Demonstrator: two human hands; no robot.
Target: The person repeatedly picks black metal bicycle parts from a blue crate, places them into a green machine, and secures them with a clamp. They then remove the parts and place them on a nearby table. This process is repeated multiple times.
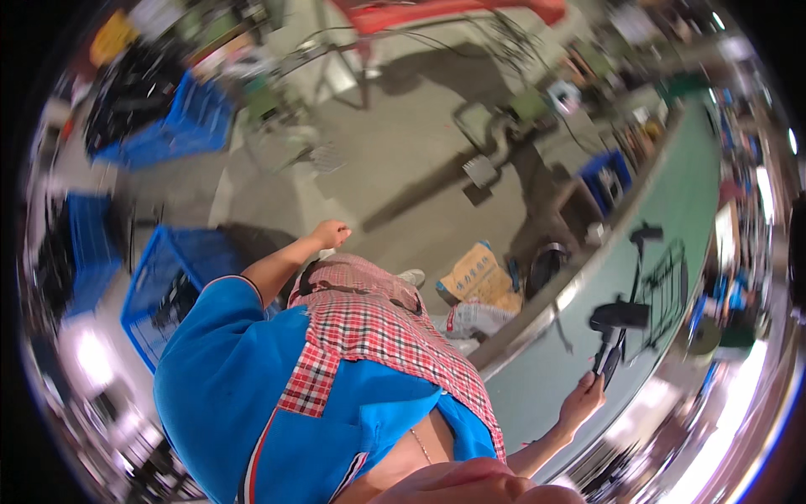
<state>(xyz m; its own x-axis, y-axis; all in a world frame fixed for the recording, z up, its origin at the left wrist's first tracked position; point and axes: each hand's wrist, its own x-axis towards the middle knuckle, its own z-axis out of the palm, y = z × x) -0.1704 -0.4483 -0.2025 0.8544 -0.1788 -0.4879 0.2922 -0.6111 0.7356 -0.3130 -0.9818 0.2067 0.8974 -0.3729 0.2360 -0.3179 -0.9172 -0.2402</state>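
Observation:
My right hand (581,403) is closed round the lower end of a black part with a thin stem and a wide, dark head (620,317). This part is held over the green conveyor belt (537,374) on my right; its exact kind is unclear. Close to it on the belt is a black wire rack-like frame (663,298), and I cannot tell whether the two touch. My left hand (332,233) hangs in front of my checked apron (369,328), its fingers curled in, with nothing visible in them.
Blue plastic crates (189,122) holding black parts stand on the left, another crate (159,286) near my left elbow. A brown paper sack (483,277) and white bags (478,319) lie beside the belt's edge. Farther ahead are a red-topped stand (453,15) and metal fixtures (483,168).

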